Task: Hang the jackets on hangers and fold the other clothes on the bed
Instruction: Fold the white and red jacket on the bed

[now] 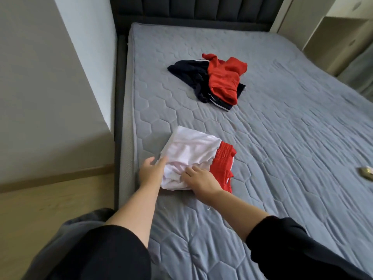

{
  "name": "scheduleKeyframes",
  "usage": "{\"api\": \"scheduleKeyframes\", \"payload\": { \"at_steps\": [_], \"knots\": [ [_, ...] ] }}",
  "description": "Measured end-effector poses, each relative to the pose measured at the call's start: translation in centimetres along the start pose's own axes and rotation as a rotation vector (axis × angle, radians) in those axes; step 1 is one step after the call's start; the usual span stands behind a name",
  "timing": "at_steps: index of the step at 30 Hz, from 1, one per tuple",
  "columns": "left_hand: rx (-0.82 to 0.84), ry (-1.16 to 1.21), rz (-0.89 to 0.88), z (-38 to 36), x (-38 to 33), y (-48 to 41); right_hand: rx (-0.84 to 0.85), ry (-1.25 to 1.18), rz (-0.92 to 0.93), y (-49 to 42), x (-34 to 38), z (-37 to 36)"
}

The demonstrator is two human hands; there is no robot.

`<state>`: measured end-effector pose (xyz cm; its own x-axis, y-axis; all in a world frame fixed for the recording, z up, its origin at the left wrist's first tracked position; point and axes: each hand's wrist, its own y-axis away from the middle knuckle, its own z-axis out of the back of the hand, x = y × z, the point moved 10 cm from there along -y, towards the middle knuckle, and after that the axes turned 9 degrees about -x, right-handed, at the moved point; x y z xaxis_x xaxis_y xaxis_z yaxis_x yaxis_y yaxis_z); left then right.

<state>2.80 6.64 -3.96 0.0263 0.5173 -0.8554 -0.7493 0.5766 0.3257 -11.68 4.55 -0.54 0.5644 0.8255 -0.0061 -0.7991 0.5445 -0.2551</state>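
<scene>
Head view, down over bed

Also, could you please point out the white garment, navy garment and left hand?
white garment (189, 150), head view, flat middle
navy garment (187, 72), head view, left side
left hand (150, 172), head view, its back

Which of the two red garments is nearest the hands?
The red garment beside the white garment touched by the left hand and right hand. The other red garment lies crumpled on the navy clothes, farther up the bed.
</scene>
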Motion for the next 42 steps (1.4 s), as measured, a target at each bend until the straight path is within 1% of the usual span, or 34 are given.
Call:
{"api": "scheduleKeyframes", "payload": {
  "at_steps": [2, 3, 4, 5, 7, 9, 11, 12, 13, 15, 16, 17, 19, 21, 23, 27, 30, 31, 33, 34, 36, 37, 38, 39, 40, 41, 42],
  "knots": [
    [-0.04, -0.129, -0.154, 0.7, -1.9, 0.3, -0.046, -0.042, 0.072, 1.2, 0.1, 0.7],
    [-0.033, -0.194, -0.219, 0.5, -2.8, 0.5, -0.062, -0.046, 0.122, 1.9, 0.3, 0.6],
    [-0.005, -0.244, -0.264, 0.0, -3.2, 0.6, -0.058, -0.059, 0.151, 2.5, 0.5, 0.4],
    [0.045, -0.267, -0.272, -0.7, -3.0, 0.6, -0.05, -0.08, 0.149, 3.0, 0.4, 0.2],
    [0.152, -0.302, -0.235, -2.2, -2.2, 0.8, -0.071, -0.19, 0.049, 3.6, -0.3, 0.3],
    [0.197, -0.347, -0.205, -2.9, -1.2, 0.8, -0.185, -0.301, -0.096, 4.2, -1.7, 1.6],
    [0.194, -0.362, -0.207, -3.1, -1.2, 0.8, -0.38, -0.311, -0.304, 5.2, -4.4, 4.1],
    [0.191, -0.353, -0.216, -3.2, -1.5, 0.8, -0.464, -0.307, -0.492, 6.2, -6.3, 5.2],
    [0.185, -0.342, -0.222, -3.3, -1.8, 0.8, -0.502, -0.335, -0.731, 7.6, -9.0, 5.0],
    [0.168, -0.347, -0.221, -3.4, -2.1, 0.6, -0.451, -0.487, -1.175, 10.5, -12.2, 2.9],
    [0.156, -0.351, -0.222, -3.4, -2.0, 0.4, -0.422, -0.592, -1.316, 11.3, -12.7, 1.5],
    [0.143, -0.339, -0.224, -3.4, -2.0, 0.1, -0.404, -0.676, -1.395, 11.6, -12.8, 0.6],
    [0.118, -0.299, -0.229, -3.3, -2.1, -0.5, -0.356, -0.763, -1.462, 11.4, -12.5, -0.3],
    [0.102, -0.287, -0.235, -3.1, -2.3, -1.3, -0.293, -0.687, -1.415, 10.8, -12.3, -0.1],
    [0.111, -0.285, -0.24, -2.9, -2.3, -2.1, -0.271, -0.62, -1.368, 10.5, -12.4, -0.1],
    [0.152, -0.272, -0.205, -3.0, -0.7, -3.1, -0.373, -0.607, -1.485, 12.6, -13.8, 0.0],
    [0.122, -0.299, -0.223, -2.6, -0.2, -2.5, -0.334, -0.6, -1.518, 13.1, -13.5, -0.3],
    [0.076, -0.346, -0.277, -2.1, -0.5, -2.2, -0.305, -0.577, -1.5, 12.8, -13.2, -0.3],
    [-0.071, -0.488, -0.478, -0.8, -2.7, -1.6, -0.308, -0.492, -1.411, 12.0, -12.8, 0.6],
    [-0.129, -0.507, -0.631, -0.6, -4.5, -0.8, -0.349, -0.426, -1.338, 11.6, -12.7, 1.5],
    [-0.15, -0.466, -1.01, -2.0, -8.2, 2.1, -0.448, -0.274, -1.139, 9.9, -11.9, 3.7],
    [-0.108, -0.486, -1.161, -3.2, -9.1, 3.6, -0.472, -0.205, -1.021, 8.8, -11.2, 4.4],
    [-0.001, -0.582, -1.244, -5.0, -8.8, 4.8, -0.459, -0.145, -0.901, 7.6, -10.2, 4.7],
    [0.143, -0.741, -1.235, -6.9, -7.4, 5.4, -0.399, -0.102, -0.798, 6.5, -9.4, 4.1],
    [0.271, -0.896, -1.161, -8.1, -5.0, 5.3, -0.283, -0.085, -0.71, 5.5, -8.5, 2.9],
    [0.37, -1.026, -1.049, -8.6, -2.3, 4.6, -0.14, -0.072, -0.647, 5.1, -7.6, 1.3],
    [0.425, -1.109, -0.946, -8.4, -0.3, 4.1, 0.004, -0.06, -0.615, 5.3, -7.1, -0.6]
  ]
}}
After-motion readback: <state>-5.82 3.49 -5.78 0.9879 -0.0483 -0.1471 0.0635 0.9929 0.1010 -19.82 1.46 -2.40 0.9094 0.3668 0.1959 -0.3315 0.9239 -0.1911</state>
